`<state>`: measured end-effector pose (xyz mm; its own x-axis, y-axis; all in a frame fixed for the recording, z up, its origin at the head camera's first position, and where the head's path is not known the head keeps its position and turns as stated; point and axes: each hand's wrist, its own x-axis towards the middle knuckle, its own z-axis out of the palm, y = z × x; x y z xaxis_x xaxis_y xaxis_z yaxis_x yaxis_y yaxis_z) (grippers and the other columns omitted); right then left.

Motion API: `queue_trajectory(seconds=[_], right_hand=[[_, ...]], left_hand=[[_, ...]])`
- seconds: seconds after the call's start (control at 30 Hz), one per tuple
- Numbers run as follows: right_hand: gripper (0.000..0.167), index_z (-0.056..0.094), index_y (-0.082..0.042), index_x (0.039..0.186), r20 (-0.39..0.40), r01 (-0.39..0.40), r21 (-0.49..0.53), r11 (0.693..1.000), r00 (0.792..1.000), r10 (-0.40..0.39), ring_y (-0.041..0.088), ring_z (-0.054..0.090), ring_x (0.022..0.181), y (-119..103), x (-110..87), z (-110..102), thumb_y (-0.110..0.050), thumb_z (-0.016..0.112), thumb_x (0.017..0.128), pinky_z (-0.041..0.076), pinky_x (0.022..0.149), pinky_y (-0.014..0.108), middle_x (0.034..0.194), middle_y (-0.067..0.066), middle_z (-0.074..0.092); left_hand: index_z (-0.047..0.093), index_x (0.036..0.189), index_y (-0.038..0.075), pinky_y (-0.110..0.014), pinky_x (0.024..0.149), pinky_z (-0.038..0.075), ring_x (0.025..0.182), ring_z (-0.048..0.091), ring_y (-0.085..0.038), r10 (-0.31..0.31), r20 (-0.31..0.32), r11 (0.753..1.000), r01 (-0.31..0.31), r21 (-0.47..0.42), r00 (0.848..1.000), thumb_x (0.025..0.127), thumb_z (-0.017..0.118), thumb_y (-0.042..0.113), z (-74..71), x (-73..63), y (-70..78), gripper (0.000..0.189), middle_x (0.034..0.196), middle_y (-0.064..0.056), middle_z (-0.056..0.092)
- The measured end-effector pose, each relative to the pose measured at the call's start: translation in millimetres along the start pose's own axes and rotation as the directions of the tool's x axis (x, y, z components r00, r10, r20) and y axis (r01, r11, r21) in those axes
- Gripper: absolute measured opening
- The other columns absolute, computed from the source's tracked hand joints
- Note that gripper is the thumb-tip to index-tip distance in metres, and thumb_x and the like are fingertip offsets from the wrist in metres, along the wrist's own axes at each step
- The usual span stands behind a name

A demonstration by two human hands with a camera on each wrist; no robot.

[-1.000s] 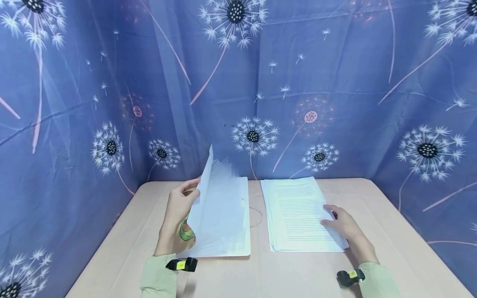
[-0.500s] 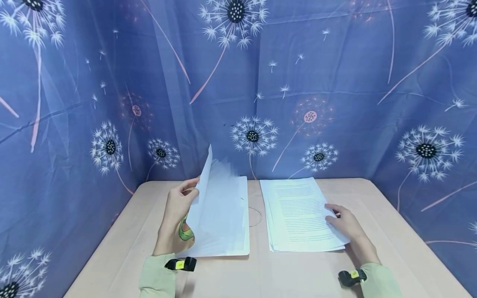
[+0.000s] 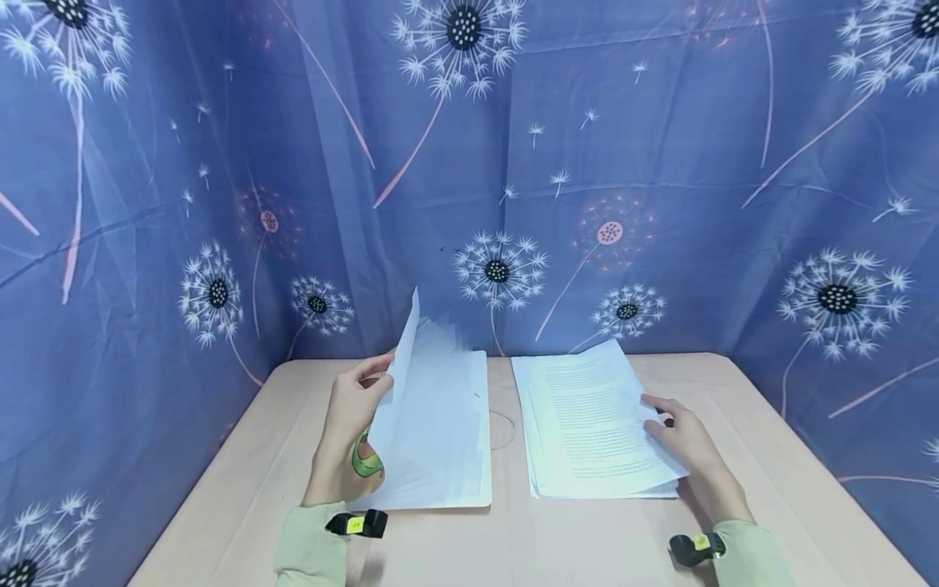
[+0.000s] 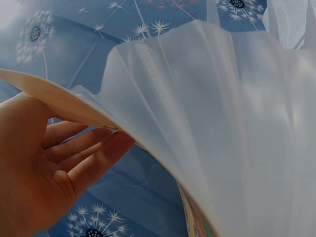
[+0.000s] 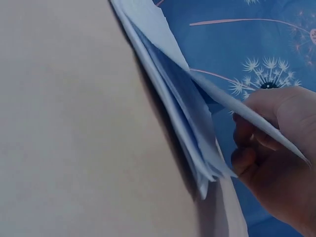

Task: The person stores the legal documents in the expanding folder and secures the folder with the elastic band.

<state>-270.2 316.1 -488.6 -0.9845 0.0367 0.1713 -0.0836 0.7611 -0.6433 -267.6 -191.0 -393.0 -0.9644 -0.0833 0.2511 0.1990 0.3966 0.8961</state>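
On the left of the table lies a folder of clear plastic sleeves [image 3: 440, 432], its cover raised. My left hand [image 3: 354, 408] holds that cover [image 4: 64, 103] by its outer edge, with the fingers behind it in the left wrist view. The translucent sleeves fan upward beside it. A stack of printed paper [image 3: 539, 456] lies to the right of the folder. My right hand [image 3: 685, 440] pinches the right edge of the top sheet [image 3: 597, 408], thumb above and fingers below. In the right wrist view this lifted sheet [image 5: 247, 113] stands apart from the sheets beneath [image 5: 173, 113].
A pale table [image 3: 506, 538] bears both folder and stack. Behind and at the sides hangs a blue curtain [image 3: 550, 155] with dandelion prints. A thin curved line [image 3: 511, 424], too faint to identify, shows between the folder and the paper.
My right hand has shifted slightly right and taken up the top sheet's edge; its far corner now rises off the stack. The left hand and folder look unchanged.
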Motion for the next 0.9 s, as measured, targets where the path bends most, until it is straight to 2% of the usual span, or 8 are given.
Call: queue_trajectory(seconds=[0.1, 0.33, 0.43, 0.5, 0.6, 0.67, 0.8, 0.9], right_hand=[[0.051, 0.047, 0.005, 0.143, 0.004, 0.031, 0.014, 0.999, 1.0, -0.031, 0.052, 0.052, 0.121, -2.3, -0.8, -2.6, -0.009, 0.057, 0.095, 0.043, 0.098, 0.061, 0.139, 0.033, 0.048], [0.048, 0.048, 0.006, 0.142, -0.031, 0.113, 0.069, 0.991, 0.993, -0.111, 0.047, 0.048, 0.125, -3.7, -1.3, -9.2, -0.006, 0.057, 0.097, 0.042, 0.101, 0.059, 0.14, 0.031, 0.049], [0.046, 0.05, 0.004, 0.141, -0.063, 0.139, 0.076, 0.987, 0.989, -0.134, 0.043, 0.047, 0.127, -3.2, -0.8, -11.8, -0.008, 0.057, 0.097, 0.042, 0.102, 0.053, 0.14, 0.028, 0.051], [0.047, 0.05, 0.003, 0.142, -0.072, 0.139, 0.082, 0.987, 0.989, -0.133, 0.042, 0.049, 0.126, -3.5, -0.9, -13.3, -0.011, 0.058, 0.098, 0.049, 0.099, 0.035, 0.141, 0.028, 0.051], [0.048, 0.049, 0.002, 0.144, -0.063, 0.118, 0.107, 0.987, 0.992, -0.112, 0.039, 0.056, 0.118, -5.5, -1.3, -15.7, -0.014, 0.058, 0.099, 0.049, 0.084, 0.014, 0.143, 0.028, 0.049], [0.049, 0.048, 0.001, 0.145, -0.054, 0.106, 0.132, 0.986, 0.994, -0.1, 0.026, 0.064, 0.107, -6.6, -1.8, -17.3, -0.015, 0.058, 0.099, 0.044, 0.076, 0.007, 0.143, 0.029, 0.048], [0.05, 0.047, 0.0, 0.145, -0.056, 0.113, 0.201, 0.973, 0.993, -0.104, -0.001, 0.063, 0.087, -8.2, -2.8, -20.3, -0.014, 0.059, 0.099, 0.053, 0.067, 0.021, 0.141, 0.029, 0.048], [0.05, 0.047, 0.001, 0.145, -0.067, 0.132, 0.245, 0.961, 0.991, -0.119, 0.0, 0.065, 0.084, -9.0, -2.9, -22.6, -0.013, 0.059, 0.099, 0.055, 0.064, 0.023, 0.139, 0.029, 0.049]], left_hand=[[0.066, 0.131, 0.024, -0.033, 0.073, 0.046, 0.1, 0.065, -0.021, 0.002, -0.003, 1.0, -0.002, 0.006, 1.0, 0.093, 0.058, 0.021, 0.2, 0.5, -0.1, 0.038, 0.126, -0.003, 0.068], [0.066, 0.131, 0.023, -0.031, 0.066, 0.045, 0.099, 0.064, -0.022, -0.015, 0.0, 1.0, 0.015, 0.0, 1.0, 0.093, 0.058, 0.021, -0.4, 0.0, 0.2, 0.039, 0.126, -0.005, 0.067], [0.065, 0.132, 0.02, -0.031, 0.067, 0.046, 0.102, 0.065, -0.022, -0.014, -0.002, 1.0, 0.014, 0.0, 1.0, 0.093, 0.059, 0.021, -0.2, -0.2, -0.1, 0.04, 0.127, -0.005, 0.067], [0.065, 0.132, 0.019, -0.03, 0.063, 0.045, 0.093, 0.064, -0.023, -0.012, -0.002, 1.0, 0.012, 0.002, 1.0, 0.092, 0.059, 0.021, 0.4, -0.3, -0.2, 0.04, 0.127, -0.006, 0.067], [0.066, 0.131, 0.019, -0.029, 0.059, 0.044, 0.083, 0.062, -0.022, -0.007, -0.005, 1.0, 0.007, 0.005, 1.0, 0.092, 0.059, 0.021, 1.5, -0.9, -0.6, 0.039, 0.127, -0.006, 0.067], [0.066, 0.131, 0.02, -0.029, 0.057, 0.044, 0.078, 0.059, -0.021, -0.007, -0.003, 1.0, 0.007, 0.009, 1.0, 0.093, 0.059, 0.021, 2.0, -1.1, -1.0, 0.039, 0.127, -0.006, 0.067], [0.066, 0.13, 0.022, -0.029, 0.061, 0.045, 0.081, 0.06, -0.019, -0.011, -0.005, 1.0, 0.011, 0.016, 1.0, 0.092, 0.059, 0.021, 2.6, -0.8, -1.4, 0.038, 0.126, -0.005, 0.067], [0.067, 0.129, 0.023, -0.029, 0.06, 0.045, 0.076, 0.058, -0.019, -0.016, -0.009, 1.0, 0.016, 0.019, 1.0, 0.092, 0.059, 0.022, 2.9, 0.0, -1.2, 0.038, 0.124, -0.005, 0.068]])
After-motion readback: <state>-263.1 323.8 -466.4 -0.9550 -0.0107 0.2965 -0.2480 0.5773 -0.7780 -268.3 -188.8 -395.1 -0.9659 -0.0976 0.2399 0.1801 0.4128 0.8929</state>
